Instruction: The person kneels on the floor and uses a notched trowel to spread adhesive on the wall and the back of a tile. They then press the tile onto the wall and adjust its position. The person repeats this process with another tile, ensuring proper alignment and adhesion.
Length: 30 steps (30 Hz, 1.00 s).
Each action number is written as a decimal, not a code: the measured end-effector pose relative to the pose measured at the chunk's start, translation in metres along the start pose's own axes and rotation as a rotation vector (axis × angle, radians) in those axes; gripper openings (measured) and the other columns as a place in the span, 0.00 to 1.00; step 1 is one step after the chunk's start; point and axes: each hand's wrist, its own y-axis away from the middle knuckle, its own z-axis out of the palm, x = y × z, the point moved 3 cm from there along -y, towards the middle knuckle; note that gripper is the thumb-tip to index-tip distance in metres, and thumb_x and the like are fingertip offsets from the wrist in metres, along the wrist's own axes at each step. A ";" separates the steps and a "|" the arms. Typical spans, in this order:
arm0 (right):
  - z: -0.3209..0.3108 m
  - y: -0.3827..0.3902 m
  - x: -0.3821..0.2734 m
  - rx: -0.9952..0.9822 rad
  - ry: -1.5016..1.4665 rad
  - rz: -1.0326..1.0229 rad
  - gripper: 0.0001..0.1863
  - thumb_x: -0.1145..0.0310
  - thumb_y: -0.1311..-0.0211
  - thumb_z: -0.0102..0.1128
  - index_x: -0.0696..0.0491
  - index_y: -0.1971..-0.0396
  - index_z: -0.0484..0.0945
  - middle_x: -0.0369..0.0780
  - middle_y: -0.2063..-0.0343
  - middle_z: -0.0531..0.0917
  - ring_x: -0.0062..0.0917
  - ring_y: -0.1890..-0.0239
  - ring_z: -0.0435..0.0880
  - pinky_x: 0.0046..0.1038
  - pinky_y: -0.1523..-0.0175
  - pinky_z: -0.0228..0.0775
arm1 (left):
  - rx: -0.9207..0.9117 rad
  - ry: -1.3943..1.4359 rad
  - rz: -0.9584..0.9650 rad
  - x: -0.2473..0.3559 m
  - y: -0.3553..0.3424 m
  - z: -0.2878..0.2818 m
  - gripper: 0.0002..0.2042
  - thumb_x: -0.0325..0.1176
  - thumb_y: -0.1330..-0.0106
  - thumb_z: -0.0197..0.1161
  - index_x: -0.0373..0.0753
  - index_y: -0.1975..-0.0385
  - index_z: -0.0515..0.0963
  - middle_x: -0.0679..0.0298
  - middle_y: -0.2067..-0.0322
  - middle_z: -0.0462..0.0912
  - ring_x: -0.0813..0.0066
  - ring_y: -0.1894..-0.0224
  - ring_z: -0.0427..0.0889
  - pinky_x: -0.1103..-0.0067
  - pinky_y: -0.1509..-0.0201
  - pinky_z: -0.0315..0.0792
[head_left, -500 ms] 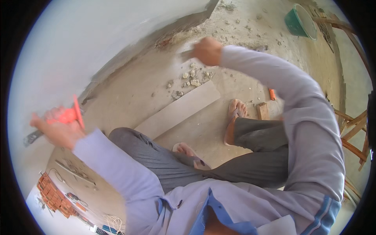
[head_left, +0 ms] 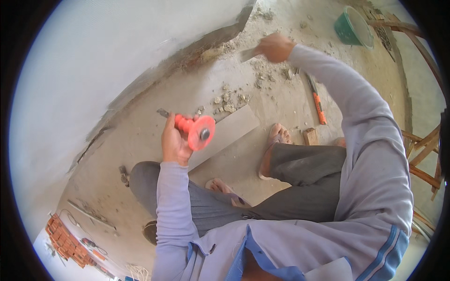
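My left hand (head_left: 176, 144) is closed around the red grip of a chisel (head_left: 183, 123) with a round red hand guard. Its flat dark end points toward the wall, and the struck end shows through the guard. The chisel is held above a long flat board (head_left: 229, 129) on the floor. Stretched out toward the wall's foot, my right hand (head_left: 277, 48) grips a grey, flat-ended tool (head_left: 249, 54). Motion blurs that tool, and the fist hides the rest, so its kind is unclear.
Broken rubble (head_left: 229, 100) lies along the chipped foot of the white wall (head_left: 108, 56). An orange-handled tool (head_left: 318, 107) and a wood block (head_left: 310, 136) lie near my foot. A green bucket (head_left: 348, 29) stands far right, by wooden poles (head_left: 424, 154). Stacked bricks (head_left: 65, 239) sit lower left.
My left hand has swung from beside the wall to the right with the chisel, now over the board. My right hand has shifted right and slightly farther away, uncovering the orange-handled tool.
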 end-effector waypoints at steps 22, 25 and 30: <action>0.285 0.170 -0.073 0.581 -0.626 0.737 0.27 0.61 0.41 0.63 0.46 0.41 0.74 0.48 0.52 0.78 0.42 0.47 0.74 0.44 0.45 0.66 | -0.200 -0.160 -0.267 -0.090 -0.154 0.043 0.19 0.50 0.24 0.45 0.41 0.70 0.69 0.65 0.71 0.74 0.72 0.66 0.77 0.72 0.58 0.78; 0.308 0.163 -0.036 0.626 -0.577 1.082 0.29 0.56 0.40 0.63 0.50 0.41 0.72 0.49 0.49 0.78 0.44 0.43 0.73 0.46 0.43 0.64 | -0.201 -0.189 -0.226 -0.089 -0.162 0.048 0.16 0.47 0.25 0.49 0.43 0.70 0.68 0.67 0.72 0.73 0.74 0.69 0.76 0.73 0.60 0.77; 0.327 0.131 0.004 0.624 -0.790 1.144 0.28 0.51 0.37 0.59 0.55 0.45 0.72 0.52 0.56 0.80 0.49 0.51 0.78 0.43 0.47 0.69 | -0.090 -0.255 -0.069 -0.092 -0.176 0.066 0.13 0.44 0.28 0.52 0.44 0.72 0.67 0.68 0.73 0.71 0.74 0.70 0.75 0.74 0.61 0.76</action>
